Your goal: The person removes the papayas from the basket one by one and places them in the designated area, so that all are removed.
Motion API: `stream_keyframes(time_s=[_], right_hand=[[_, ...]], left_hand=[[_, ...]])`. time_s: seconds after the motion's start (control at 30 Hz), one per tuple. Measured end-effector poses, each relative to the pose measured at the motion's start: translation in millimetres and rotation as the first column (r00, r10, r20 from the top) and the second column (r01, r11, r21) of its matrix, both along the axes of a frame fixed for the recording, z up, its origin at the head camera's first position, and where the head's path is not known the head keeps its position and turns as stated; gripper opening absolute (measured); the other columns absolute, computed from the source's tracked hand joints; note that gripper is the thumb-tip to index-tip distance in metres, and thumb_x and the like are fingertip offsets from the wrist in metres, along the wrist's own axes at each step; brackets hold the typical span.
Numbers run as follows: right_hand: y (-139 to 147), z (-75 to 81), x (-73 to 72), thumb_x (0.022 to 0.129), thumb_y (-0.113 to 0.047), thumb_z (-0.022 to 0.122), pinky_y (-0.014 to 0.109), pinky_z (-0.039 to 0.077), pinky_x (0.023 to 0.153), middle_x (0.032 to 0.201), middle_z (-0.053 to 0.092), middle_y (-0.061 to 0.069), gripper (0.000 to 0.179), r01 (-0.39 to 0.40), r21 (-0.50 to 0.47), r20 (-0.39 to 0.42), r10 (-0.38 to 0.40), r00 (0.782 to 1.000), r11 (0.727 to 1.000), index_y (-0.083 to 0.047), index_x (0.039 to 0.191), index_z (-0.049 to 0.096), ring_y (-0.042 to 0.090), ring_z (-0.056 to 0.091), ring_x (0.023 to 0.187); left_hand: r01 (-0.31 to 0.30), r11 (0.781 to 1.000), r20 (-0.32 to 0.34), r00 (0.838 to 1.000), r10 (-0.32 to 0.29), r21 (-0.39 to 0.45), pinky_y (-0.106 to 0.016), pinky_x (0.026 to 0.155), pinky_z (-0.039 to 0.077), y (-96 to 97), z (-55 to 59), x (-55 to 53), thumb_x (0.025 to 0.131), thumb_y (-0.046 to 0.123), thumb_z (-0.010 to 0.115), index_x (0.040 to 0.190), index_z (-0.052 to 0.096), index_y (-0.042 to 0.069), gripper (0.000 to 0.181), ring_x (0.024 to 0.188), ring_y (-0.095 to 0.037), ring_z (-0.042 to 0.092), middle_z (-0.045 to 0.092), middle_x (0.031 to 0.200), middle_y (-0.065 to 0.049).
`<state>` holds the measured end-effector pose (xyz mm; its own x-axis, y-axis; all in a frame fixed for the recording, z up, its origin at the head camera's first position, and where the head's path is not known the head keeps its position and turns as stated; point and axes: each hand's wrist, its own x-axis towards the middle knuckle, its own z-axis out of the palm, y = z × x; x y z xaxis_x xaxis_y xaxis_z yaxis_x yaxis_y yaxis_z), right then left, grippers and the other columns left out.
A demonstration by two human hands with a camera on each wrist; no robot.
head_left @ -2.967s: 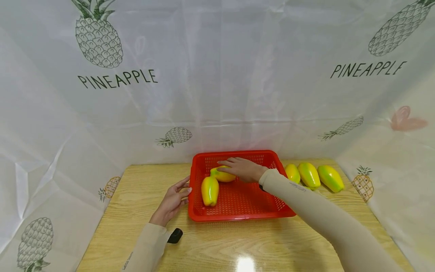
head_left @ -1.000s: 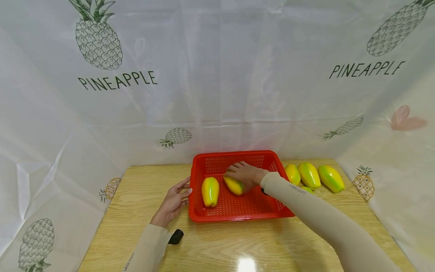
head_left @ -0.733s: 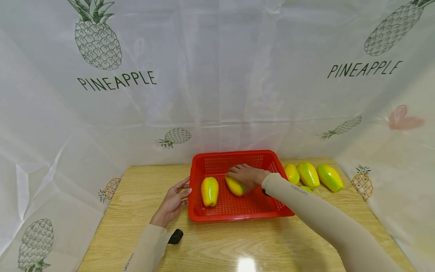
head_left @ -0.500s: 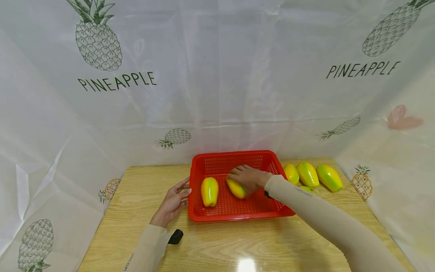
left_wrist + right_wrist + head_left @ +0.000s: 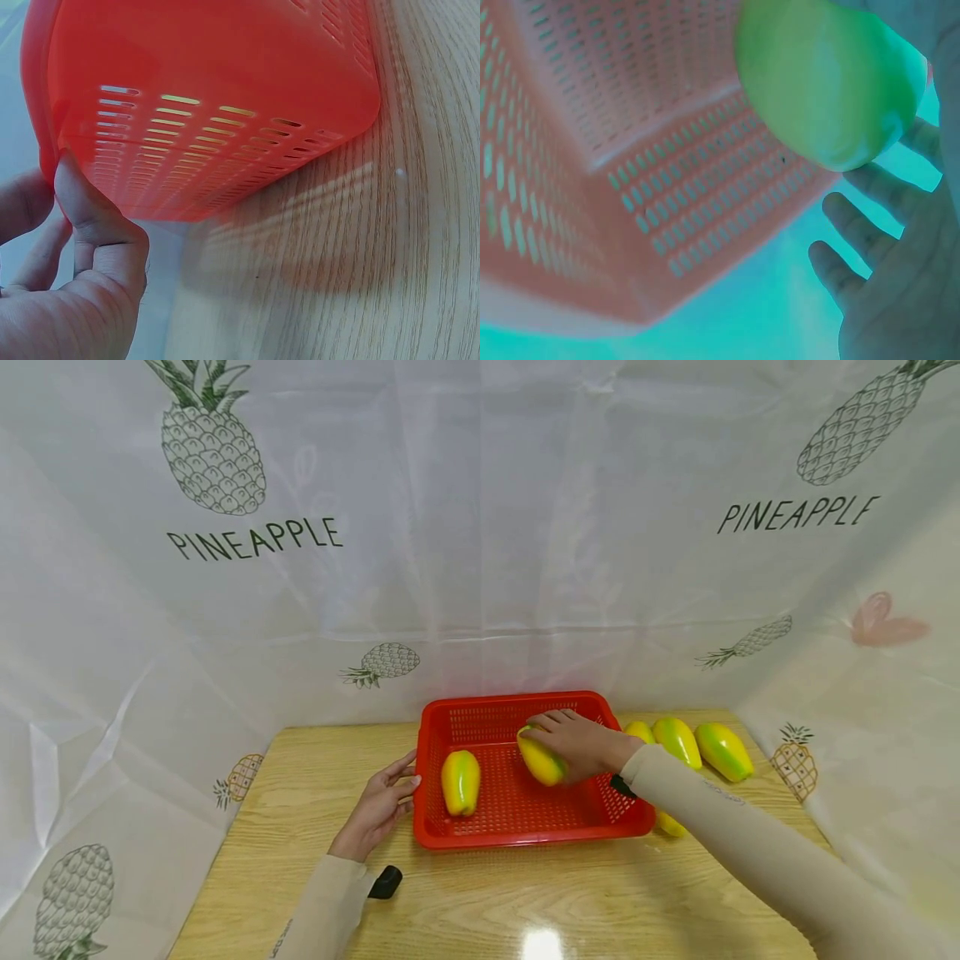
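A red slotted plastic basket [image 5: 506,818] stands on the wooden table against the back curtain. My left hand [image 5: 378,806] pinches its left rim; the left wrist view shows the thumb [image 5: 86,195] on the outside of the wall. Inside the basket, a yellow-green papaya [image 5: 461,783] lies near the left wall. Over the basket's right half, my right hand [image 5: 583,745] holds a second papaya [image 5: 542,762] from above and the right. In the right wrist view that papaya [image 5: 821,86] appears above the basket's slotted wall, its far side partly hidden by the hand.
Right of the basket lie more papayas: one [image 5: 677,742] in the middle, another [image 5: 723,750] farther right, and others partly covered by the basket and right sleeve [image 5: 720,810]. A white pineapple-print curtain [image 5: 525,568] encloses the table's back and sides.
My right hand has taken the papaya from beside the left one and moved it rightward, turning it; most recently it rises slightly and shifts right. The left hand stays on the rim.
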<state>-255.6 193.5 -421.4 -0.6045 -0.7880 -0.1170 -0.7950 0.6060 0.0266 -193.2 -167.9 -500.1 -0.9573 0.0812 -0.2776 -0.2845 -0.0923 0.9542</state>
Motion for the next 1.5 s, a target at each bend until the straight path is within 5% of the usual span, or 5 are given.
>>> stream_keyframes(time_s=[0.47,0.8,1.17,1.5], right_hand=[[53.7,26.9,22.7,0.077,-0.03,0.097,0.061,0.043,0.113,0.156,0.045,0.022,0.095,0.051,-0.139,-0.074,-0.062,0.995,0.989,-0.008,0.156,0.048,0.046,0.041,0.142],[99.4,29.5,38.1,0.072,-0.023,0.1,0.068,0.033,0.115,0.161,0.038,0.023,0.102,0.091,-0.238,-0.096,-0.116,0.989,0.967,-0.006,0.157,0.046,0.048,0.037,0.144],[146.3,27.0,54.8,0.063,-0.02,0.103,0.071,0.04,0.103,0.153,0.045,0.026,0.107,0.084,-0.3,-0.209,-0.152,0.966,0.95,-0.006,0.154,0.048,0.05,0.045,0.134],[186.1,17.9,70.0,0.059,-0.018,0.105,0.073,0.04,0.097,0.152,0.045,0.026,0.108,0.143,-0.333,-0.202,-0.218,0.955,0.932,-0.009,0.152,0.05,0.051,0.045,0.13]], left_hand=[[0.003,1.0,0.001,1.0,-0.003,0.007,-0.02,0.066,0.051,-1.4,1.0,1.9,0.107,0.0,0.056,0.162,0.045,0.013,0.057,0.081,-0.01,0.055,0.05,0.131,-0.012],[0.008,1.0,-0.005,1.0,-0.008,0.024,-0.019,0.064,0.051,-0.5,1.2,3.4,0.107,-0.001,0.055,0.162,0.044,0.011,0.057,0.078,-0.009,0.055,0.049,0.131,-0.012],[0.007,1.0,0.016,1.0,-0.007,0.015,-0.02,0.066,0.051,0.0,1.4,0.2,0.107,-0.001,0.055,0.162,0.044,0.013,0.058,0.084,-0.011,0.055,0.05,0.133,-0.011],[0.003,1.0,0.021,1.0,-0.004,0.021,-0.02,0.066,0.052,0.9,2.1,0.0,0.107,-0.001,0.055,0.163,0.044,0.013,0.058,0.086,-0.011,0.056,0.049,0.134,-0.011]])
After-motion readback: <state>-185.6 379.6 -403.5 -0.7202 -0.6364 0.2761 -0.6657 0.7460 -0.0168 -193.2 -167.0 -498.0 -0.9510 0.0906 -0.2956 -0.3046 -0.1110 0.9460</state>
